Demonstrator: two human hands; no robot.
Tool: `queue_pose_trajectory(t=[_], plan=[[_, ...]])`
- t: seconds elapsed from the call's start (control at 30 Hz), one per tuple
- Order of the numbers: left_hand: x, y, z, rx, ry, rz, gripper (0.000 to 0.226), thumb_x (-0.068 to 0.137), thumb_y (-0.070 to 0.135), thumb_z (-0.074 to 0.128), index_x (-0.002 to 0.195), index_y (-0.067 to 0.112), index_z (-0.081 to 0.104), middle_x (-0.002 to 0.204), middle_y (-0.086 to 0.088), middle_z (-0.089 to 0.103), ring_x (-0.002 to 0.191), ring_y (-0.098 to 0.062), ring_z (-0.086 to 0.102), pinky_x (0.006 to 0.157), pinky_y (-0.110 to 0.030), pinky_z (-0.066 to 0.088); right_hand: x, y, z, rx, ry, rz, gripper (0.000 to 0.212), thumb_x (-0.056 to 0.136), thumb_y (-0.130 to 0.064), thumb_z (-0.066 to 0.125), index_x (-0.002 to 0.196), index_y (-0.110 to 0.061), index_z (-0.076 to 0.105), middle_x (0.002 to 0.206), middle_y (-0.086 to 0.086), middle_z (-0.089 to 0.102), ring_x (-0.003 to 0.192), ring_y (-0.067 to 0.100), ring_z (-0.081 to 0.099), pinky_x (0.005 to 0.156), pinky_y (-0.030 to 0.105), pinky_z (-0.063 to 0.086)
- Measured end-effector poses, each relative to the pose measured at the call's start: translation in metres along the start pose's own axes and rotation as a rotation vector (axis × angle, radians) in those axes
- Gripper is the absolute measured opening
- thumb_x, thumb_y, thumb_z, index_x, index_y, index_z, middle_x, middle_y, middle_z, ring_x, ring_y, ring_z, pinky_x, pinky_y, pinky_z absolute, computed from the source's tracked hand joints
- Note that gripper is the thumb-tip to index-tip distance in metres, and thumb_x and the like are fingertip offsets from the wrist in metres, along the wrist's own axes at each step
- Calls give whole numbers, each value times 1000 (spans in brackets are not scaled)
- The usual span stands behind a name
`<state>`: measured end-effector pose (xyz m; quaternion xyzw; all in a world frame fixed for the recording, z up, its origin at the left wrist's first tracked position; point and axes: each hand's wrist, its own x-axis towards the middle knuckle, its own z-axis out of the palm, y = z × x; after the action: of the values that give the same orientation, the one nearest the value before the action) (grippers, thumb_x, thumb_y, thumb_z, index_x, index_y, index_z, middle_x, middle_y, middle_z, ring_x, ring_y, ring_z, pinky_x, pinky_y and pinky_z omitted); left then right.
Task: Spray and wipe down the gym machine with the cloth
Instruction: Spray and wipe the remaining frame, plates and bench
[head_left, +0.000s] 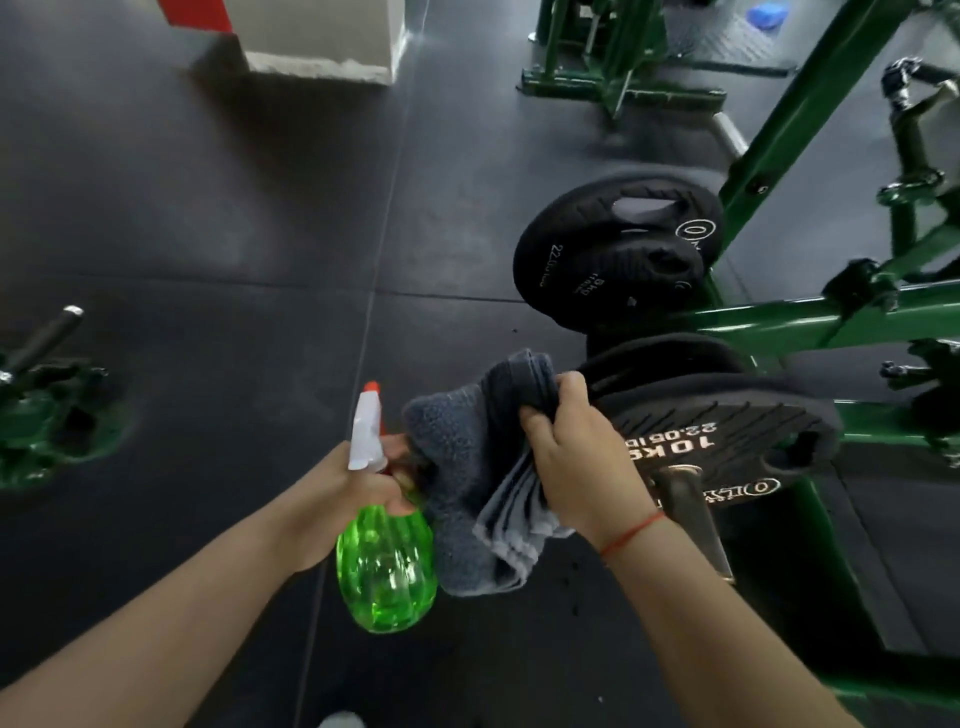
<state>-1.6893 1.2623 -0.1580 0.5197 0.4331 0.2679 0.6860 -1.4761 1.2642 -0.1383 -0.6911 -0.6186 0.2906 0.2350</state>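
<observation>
My left hand (358, 486) grips the neck of a green spray bottle (385, 564) with a white and red nozzle that points up and away. My right hand (574, 457) holds a folded grey cloth (467, 467), which hangs down between the two hands and touches the bottle. Just right of the cloth is the green gym machine (779, 317), with a black 10 kg weight plate (727, 431) on a steel peg close to my right hand. More black plates (613, 254) hang further back on the frame.
Dark rubber floor tiles (208, 208) spread to the left and ahead. A green machine part with a steel peg (47, 400) sits at the left edge. A white block (322, 36) stands at the top, another green frame (613, 62) beyond, and a blue cloth (766, 15) top right.
</observation>
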Motion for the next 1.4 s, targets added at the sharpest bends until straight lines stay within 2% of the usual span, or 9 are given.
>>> queue_pose_trajectory(t=[0.1,0.3,0.43,0.8,0.93,1.03,1.13,1.3,1.4], plan=[[-6,20,-18,-8,15,-86,65,63,2,55,68,66,67,109,-27,67,99,-26,60,93,-43,46,12,-22,-4,154,-173,151,17,101,-24,47,108,-9,42,89,13,63,82,30,60,78,49,47],[-31,52,-31,-62,126,-168,80,64,-4,57,66,76,60,115,-5,73,115,-27,57,96,-41,42,7,-55,-22,487,-359,390,26,94,-1,43,115,-15,49,99,2,56,94,17,53,87,37,47],[-49,73,-37,-89,125,-234,54,59,3,58,98,35,80,110,-19,72,110,-49,58,90,-42,48,-2,-84,-35,541,-377,421,38,88,-4,59,122,-21,52,112,0,65,107,17,62,99,41,50],[-127,223,-50,-140,122,-369,54,58,6,61,93,45,75,116,-23,66,104,-30,57,89,-37,45,-17,-215,-121,211,-193,196,19,97,-29,60,115,-22,63,96,-4,71,93,9,63,87,37,51],[-147,268,-63,-74,82,-407,57,55,14,66,112,19,69,110,-21,65,102,-28,54,87,-41,45,-15,-259,-153,237,-219,240,21,99,-34,57,117,-24,64,100,-7,71,96,8,63,86,32,51],[-153,311,-72,-32,45,-390,70,58,12,63,125,30,68,122,-1,71,111,-28,61,87,-27,52,-12,-285,-177,310,-235,340,23,102,-41,48,114,-27,62,104,-10,67,103,11,62,85,28,46],[-153,357,-70,-35,23,-311,76,61,4,57,101,68,66,125,-2,71,114,-19,61,83,-28,50,-14,-305,-196,442,-227,407,22,103,-45,44,112,-34,60,110,-13,66,108,10,61,94,31,47],[-147,410,-67,-52,-14,-269,85,68,-7,56,95,73,63,114,-5,74,98,-18,60,77,-32,44,-12,-328,-235,672,-258,539,12,101,-27,53,110,-32,60,114,2,69,107,23,66,99,47,51],[-134,424,-62,-145,-2,-311,78,61,-1,55,119,49,70,109,-14,73,92,-24,63,79,-31,49,-12,-328,-259,747,-380,484,50,88,2,61,126,-30,52,118,12,67,108,31,66,95,48,54]])
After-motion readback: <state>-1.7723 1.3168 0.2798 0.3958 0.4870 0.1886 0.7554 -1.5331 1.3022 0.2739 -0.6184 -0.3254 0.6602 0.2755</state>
